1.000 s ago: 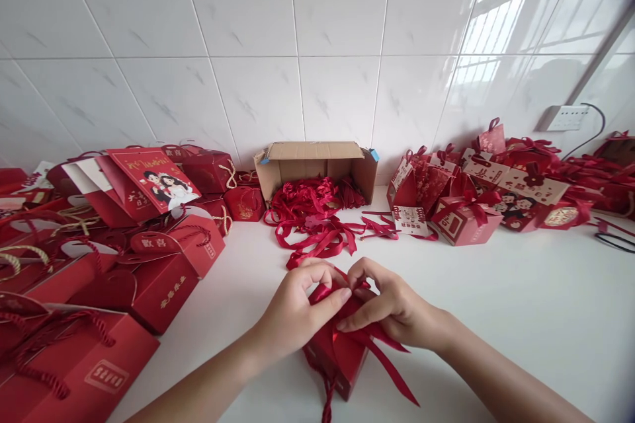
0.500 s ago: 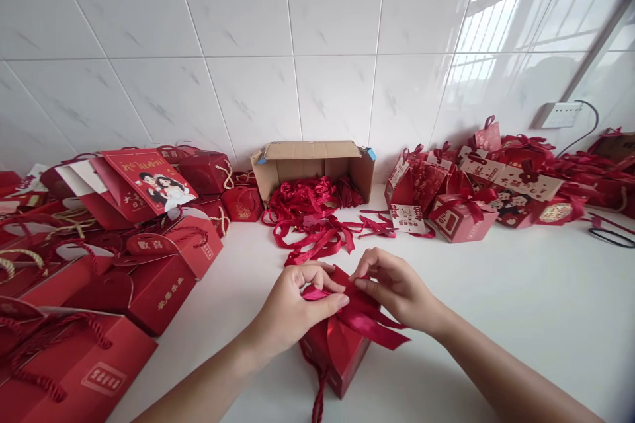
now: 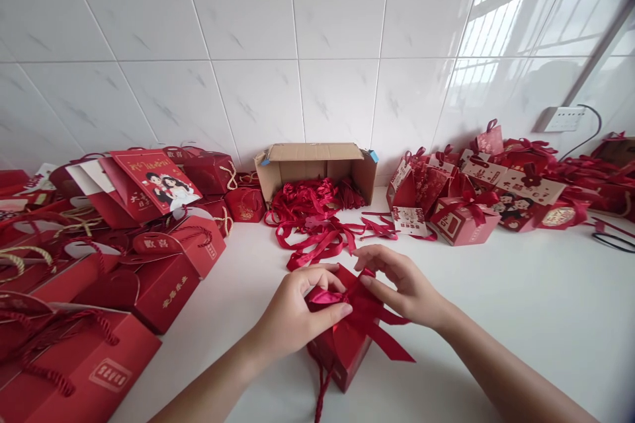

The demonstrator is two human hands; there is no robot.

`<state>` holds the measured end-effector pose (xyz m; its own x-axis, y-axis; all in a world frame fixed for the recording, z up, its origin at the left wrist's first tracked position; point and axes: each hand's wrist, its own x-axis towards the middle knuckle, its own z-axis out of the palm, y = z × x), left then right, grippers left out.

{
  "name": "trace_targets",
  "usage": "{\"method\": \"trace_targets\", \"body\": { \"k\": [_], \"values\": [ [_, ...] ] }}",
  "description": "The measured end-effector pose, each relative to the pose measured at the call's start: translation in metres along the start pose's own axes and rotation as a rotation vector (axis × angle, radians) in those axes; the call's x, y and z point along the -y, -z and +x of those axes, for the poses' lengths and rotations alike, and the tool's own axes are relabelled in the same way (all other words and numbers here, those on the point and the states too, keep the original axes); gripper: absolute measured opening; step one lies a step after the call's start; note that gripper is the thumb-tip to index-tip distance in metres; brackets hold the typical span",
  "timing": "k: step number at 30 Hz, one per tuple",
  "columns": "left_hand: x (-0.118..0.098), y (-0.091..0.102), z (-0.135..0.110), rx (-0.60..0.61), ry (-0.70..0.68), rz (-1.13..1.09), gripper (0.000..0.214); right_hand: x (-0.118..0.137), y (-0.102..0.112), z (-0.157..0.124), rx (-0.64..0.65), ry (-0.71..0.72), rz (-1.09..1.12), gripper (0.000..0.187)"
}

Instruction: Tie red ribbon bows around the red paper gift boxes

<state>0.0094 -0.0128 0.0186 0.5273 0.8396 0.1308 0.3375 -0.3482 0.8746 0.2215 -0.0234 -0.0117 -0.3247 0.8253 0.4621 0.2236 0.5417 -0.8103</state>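
Note:
A small red gift box (image 3: 353,357) stands on the white table in front of me. Across its top lies a dark red satin ribbon (image 3: 394,344), gathered at the middle, its tails draping to the right. My left hand (image 3: 300,307) is closed, thumb and fingers pinching a ribbon loop on the box's left side. On the other side my right hand (image 3: 397,281) has its thumb against a small bit of ribbon, the index finger curled above it. A twisted red cord (image 3: 321,396) hangs from the box's near left side. The ribbon's centre is partly hidden by my fingers.
Red gift boxes with rope handles (image 3: 163,284) crowd the left side. An open cardboard box (image 3: 268,178) spills loose red ribbons (image 3: 317,241) at the back. Several ribbon-tied boxes (image 3: 469,218) stand back right, near a black cable loop (image 3: 612,241) and a white power socket (image 3: 565,119).
My right fingers have loosened and spread slightly around the ribbon. The right-hand ribbon tail has dropped a little lower. My left hand keeps its pinch; the view has shifted slightly.

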Motion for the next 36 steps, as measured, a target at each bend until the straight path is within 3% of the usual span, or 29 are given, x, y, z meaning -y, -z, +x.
{"method": "trace_targets", "body": {
  "k": [3, 6, 14, 21, 25, 31, 36],
  "values": [
    [0.001, 0.001, -0.001, 0.006, 0.010, -0.042, 0.029, 0.001, 0.004, 0.002, -0.007, -0.113, -0.085, 0.017],
    [0.001, 0.001, -0.002, -0.027, 0.032, -0.068, 0.027, 0.002, 0.005, 0.004, 0.010, -0.154, -0.169, 0.030],
    [-0.002, -0.012, -0.001, -0.159, 0.049, -0.055, 0.034, 0.002, -0.001, 0.001, -0.083, -0.025, -0.168, 0.029],
    [0.002, -0.011, 0.000, -0.130, 0.051, -0.072, 0.037, -0.001, -0.005, 0.002, -0.207, 0.071, -0.211, 0.028],
    [0.003, -0.009, 0.001, -0.089, 0.058, -0.060, 0.023, -0.001, -0.005, 0.002, -0.252, 0.065, -0.241, 0.029],
    [0.002, -0.008, 0.001, -0.071, 0.070, -0.065, 0.013, 0.005, 0.010, 0.002, 0.037, -0.069, -0.143, 0.021],
    [0.000, -0.007, 0.002, -0.059, 0.098, -0.084, 0.014, 0.008, 0.014, 0.005, 0.132, -0.039, -0.202, 0.021]
  ]
}}
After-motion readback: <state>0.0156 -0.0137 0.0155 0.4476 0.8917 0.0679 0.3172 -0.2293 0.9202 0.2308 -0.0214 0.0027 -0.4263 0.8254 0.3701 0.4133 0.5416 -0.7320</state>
